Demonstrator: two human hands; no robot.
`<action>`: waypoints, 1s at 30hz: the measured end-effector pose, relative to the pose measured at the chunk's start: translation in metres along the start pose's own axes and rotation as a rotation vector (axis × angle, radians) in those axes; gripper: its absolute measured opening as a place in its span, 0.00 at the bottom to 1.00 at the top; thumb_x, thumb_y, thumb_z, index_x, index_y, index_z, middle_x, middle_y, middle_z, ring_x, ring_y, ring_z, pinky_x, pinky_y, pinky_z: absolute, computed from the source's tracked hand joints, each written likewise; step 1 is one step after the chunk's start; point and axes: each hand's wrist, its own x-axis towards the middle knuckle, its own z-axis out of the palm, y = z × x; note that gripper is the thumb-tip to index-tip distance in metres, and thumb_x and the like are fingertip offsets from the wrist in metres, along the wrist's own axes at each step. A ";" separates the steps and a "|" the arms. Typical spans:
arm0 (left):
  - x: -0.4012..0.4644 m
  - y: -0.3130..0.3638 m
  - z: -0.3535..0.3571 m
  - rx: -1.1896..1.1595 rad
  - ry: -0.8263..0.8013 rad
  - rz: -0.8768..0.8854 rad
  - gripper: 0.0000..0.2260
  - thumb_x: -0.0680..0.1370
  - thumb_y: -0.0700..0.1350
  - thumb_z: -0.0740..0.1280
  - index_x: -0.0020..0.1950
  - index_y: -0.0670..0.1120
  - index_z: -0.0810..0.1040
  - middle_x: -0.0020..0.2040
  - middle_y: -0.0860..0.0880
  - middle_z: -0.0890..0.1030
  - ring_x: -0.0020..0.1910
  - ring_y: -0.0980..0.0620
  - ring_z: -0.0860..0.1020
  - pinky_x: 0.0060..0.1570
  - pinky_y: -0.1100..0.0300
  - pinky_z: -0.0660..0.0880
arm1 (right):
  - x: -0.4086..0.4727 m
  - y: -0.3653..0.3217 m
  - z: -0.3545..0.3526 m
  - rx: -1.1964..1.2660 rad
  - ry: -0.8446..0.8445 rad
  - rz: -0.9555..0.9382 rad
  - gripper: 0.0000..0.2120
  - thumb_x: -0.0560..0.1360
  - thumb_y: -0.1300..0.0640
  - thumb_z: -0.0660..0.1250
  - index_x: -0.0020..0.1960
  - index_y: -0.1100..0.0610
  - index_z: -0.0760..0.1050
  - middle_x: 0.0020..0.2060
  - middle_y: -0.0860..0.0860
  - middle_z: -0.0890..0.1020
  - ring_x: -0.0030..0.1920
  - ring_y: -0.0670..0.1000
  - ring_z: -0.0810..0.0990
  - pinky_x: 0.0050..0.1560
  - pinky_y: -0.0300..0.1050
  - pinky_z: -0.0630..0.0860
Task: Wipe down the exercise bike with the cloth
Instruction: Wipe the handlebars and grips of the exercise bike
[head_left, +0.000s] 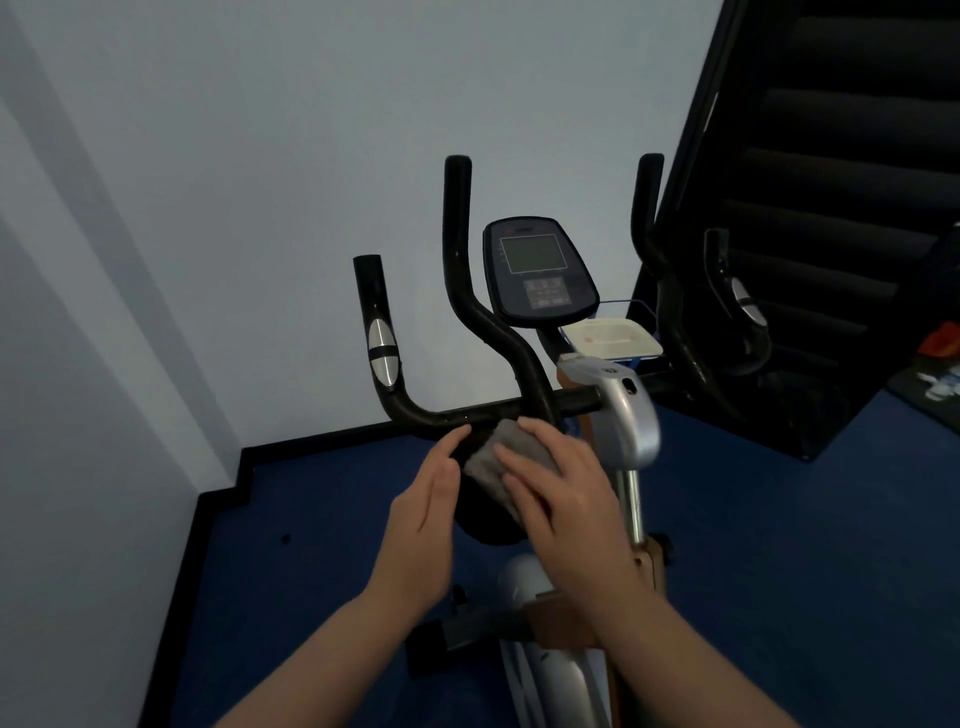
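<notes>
The exercise bike (626, 415) stands in front of me, with black handlebars (467, 306), a dark console (540, 270) and a silver stem. A grey cloth (493, 457) lies against the black part just below the handlebar crossbar. My right hand (561, 493) lies flat on the cloth with straight fingers, pressing it down. My left hand (426, 514) is beside it on the left, fingers straight, its fingertips touching the black part near the crossbar. The lower cloth is hidden under my right hand.
A white wall (234, 208) with a black skirting board runs on the left and behind. A dark staircase (831, 208) rises at the right. A white tray (613, 338) sits behind the console. The floor (311, 571) is blue carpet.
</notes>
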 end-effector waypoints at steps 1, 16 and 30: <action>0.000 0.000 -0.002 -0.014 -0.016 -0.001 0.19 0.83 0.54 0.52 0.71 0.54 0.70 0.63 0.63 0.77 0.64 0.63 0.73 0.58 0.75 0.68 | -0.010 0.003 -0.003 0.016 -0.015 -0.026 0.16 0.79 0.50 0.63 0.65 0.52 0.77 0.68 0.50 0.71 0.65 0.48 0.70 0.63 0.45 0.69; -0.004 -0.004 0.000 -0.087 -0.021 -0.041 0.21 0.83 0.53 0.50 0.76 0.53 0.61 0.70 0.63 0.71 0.70 0.62 0.68 0.65 0.72 0.65 | -0.018 -0.002 0.007 -0.090 0.106 -0.187 0.09 0.74 0.53 0.67 0.50 0.53 0.83 0.47 0.47 0.82 0.55 0.48 0.76 0.62 0.49 0.69; 0.000 0.006 -0.010 -0.104 -0.042 -0.137 0.23 0.81 0.54 0.45 0.70 0.54 0.70 0.57 0.54 0.83 0.59 0.58 0.79 0.54 0.66 0.75 | -0.013 -0.023 0.006 -0.047 0.105 -0.166 0.13 0.76 0.53 0.64 0.58 0.52 0.82 0.43 0.48 0.79 0.43 0.48 0.76 0.44 0.45 0.69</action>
